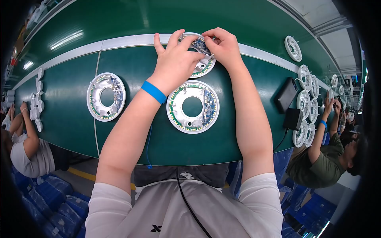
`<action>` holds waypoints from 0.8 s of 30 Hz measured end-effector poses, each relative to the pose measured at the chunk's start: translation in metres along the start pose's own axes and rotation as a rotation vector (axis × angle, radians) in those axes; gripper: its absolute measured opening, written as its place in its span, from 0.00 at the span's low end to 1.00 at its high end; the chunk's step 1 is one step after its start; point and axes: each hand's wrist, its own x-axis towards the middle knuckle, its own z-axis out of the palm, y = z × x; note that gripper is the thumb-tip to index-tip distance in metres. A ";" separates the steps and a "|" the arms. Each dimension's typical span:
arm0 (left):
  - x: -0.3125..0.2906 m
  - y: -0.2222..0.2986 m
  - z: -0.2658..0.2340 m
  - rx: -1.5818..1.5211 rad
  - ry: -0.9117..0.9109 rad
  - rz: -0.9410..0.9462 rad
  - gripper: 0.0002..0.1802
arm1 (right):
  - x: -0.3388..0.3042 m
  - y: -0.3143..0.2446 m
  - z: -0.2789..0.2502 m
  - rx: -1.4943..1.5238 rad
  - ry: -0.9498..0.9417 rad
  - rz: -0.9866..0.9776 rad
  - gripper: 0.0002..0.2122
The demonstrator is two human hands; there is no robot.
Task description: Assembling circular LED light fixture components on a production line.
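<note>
At the far side of the green bench, both hands work on a white ring-shaped LED lamp body (pixel 204 71) with a circuit board along its right side. My left hand (pixel 174 61), with a blue band at the wrist, grips it between index finger and thumb while the other fingers stand spread over its left rim. My right hand (pixel 224 47) pinches at the board's upper right edge; whatever lies between its fingertips is hidden. Just nearer sits a second lamp body (pixel 174 107), lying flat. A third lamp body (pixel 94 104) rests to the left.
Several white rings (pixel 303 104) stand grouped at the right. Beside them are a black power bank-like box (pixel 286 95) and a black adapter (pixel 293 119) with a cable. More rings (pixel 39 104) lie far left. Co-workers sit at both sides. A blue cord (pixel 149 146) hangs near my left forearm.
</note>
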 end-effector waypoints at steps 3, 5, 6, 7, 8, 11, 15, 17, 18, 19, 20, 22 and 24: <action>0.001 -0.003 -0.002 -0.002 0.031 -0.008 0.09 | 0.000 -0.003 0.003 -0.018 0.009 -0.025 0.06; 0.002 -0.005 -0.002 0.002 0.045 -0.010 0.08 | 0.000 -0.005 0.004 -0.083 -0.013 -0.035 0.06; 0.002 -0.006 -0.003 0.011 0.035 -0.012 0.07 | -0.001 -0.006 0.005 -0.082 -0.013 -0.038 0.06; 0.003 -0.008 -0.003 0.020 0.026 -0.016 0.07 | -0.002 -0.008 0.007 -0.069 0.003 -0.033 0.06; 0.003 -0.009 -0.004 0.023 0.030 -0.018 0.07 | -0.003 -0.010 0.009 -0.056 0.019 -0.027 0.07; 0.005 -0.011 -0.007 0.028 0.011 -0.023 0.05 | -0.005 -0.012 0.014 -0.054 -0.020 -0.056 0.07; 0.004 -0.011 -0.007 0.041 0.038 -0.007 0.04 | -0.004 -0.014 0.015 -0.079 -0.033 -0.032 0.07; 0.004 -0.011 -0.007 0.043 0.046 0.004 0.05 | -0.004 -0.013 0.015 -0.037 -0.020 -0.022 0.07; 0.004 -0.011 -0.007 0.037 0.055 0.008 0.05 | -0.004 -0.013 0.016 0.004 -0.008 -0.013 0.07; 0.004 -0.011 -0.006 0.030 0.064 0.013 0.05 | -0.004 -0.012 0.016 0.003 -0.005 -0.012 0.07; 0.005 -0.011 -0.006 0.029 0.063 0.016 0.05 | -0.004 -0.012 0.016 0.009 -0.006 0.002 0.07; 0.005 -0.012 -0.006 0.031 0.033 -0.001 0.05 | -0.004 -0.011 0.016 0.015 -0.006 0.018 0.07; 0.005 -0.013 -0.006 0.030 0.030 0.002 0.04 | -0.003 -0.010 0.016 0.019 -0.012 0.004 0.07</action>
